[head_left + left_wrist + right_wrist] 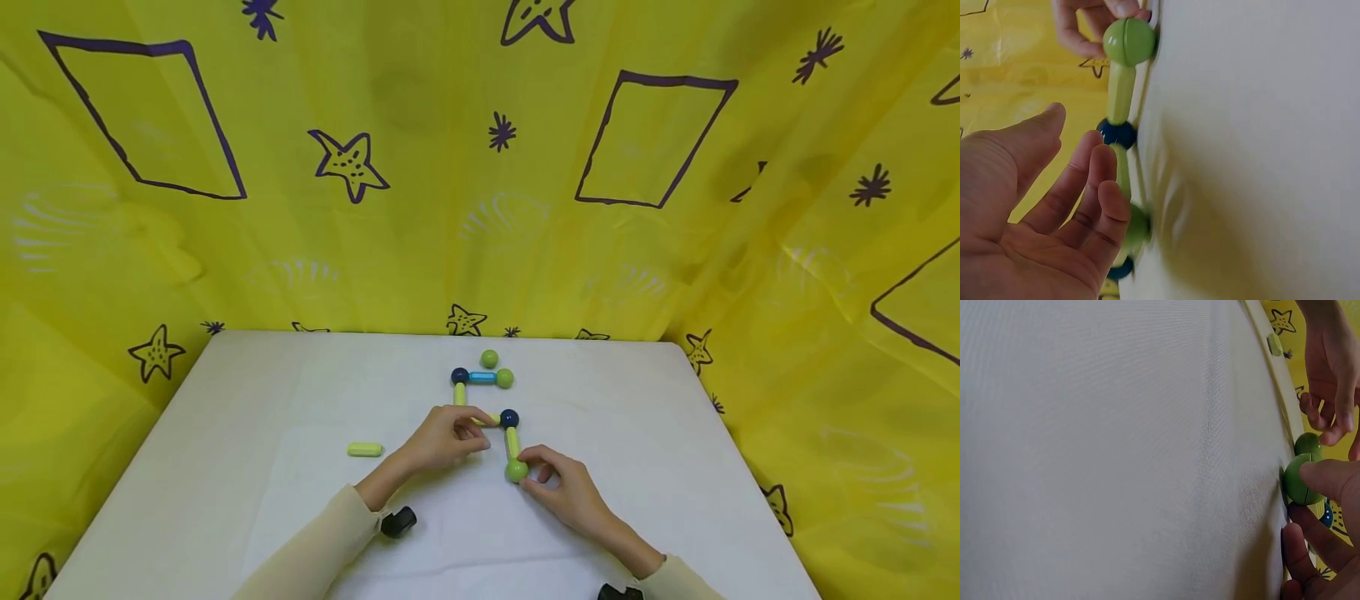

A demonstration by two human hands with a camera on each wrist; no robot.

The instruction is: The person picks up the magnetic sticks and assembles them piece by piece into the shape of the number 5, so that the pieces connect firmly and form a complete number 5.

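A zigzag chain of balls and sticks lies on the white table (637, 467). At its near end my right hand (566, 492) pinches a green ball (517, 471) between thumb and finger. A pale green stick (512, 442) joins that ball to a dark blue ball (509, 418). Over the chain's middle hovers my left hand (446, 437), its fingers loosely bent and holding nothing; it hides the corner there, where the left wrist view shows another green ball (1139, 228). Farther back, a dark blue ball (460, 377) meets a blue stick (482, 377) ending in a green ball (506, 378).
One loose green ball (489, 358) lies behind the chain. A loose pale green stick (364, 449) lies to the left of my left hand. Yellow patterned curtains (420, 242) hang around the table's back and sides.
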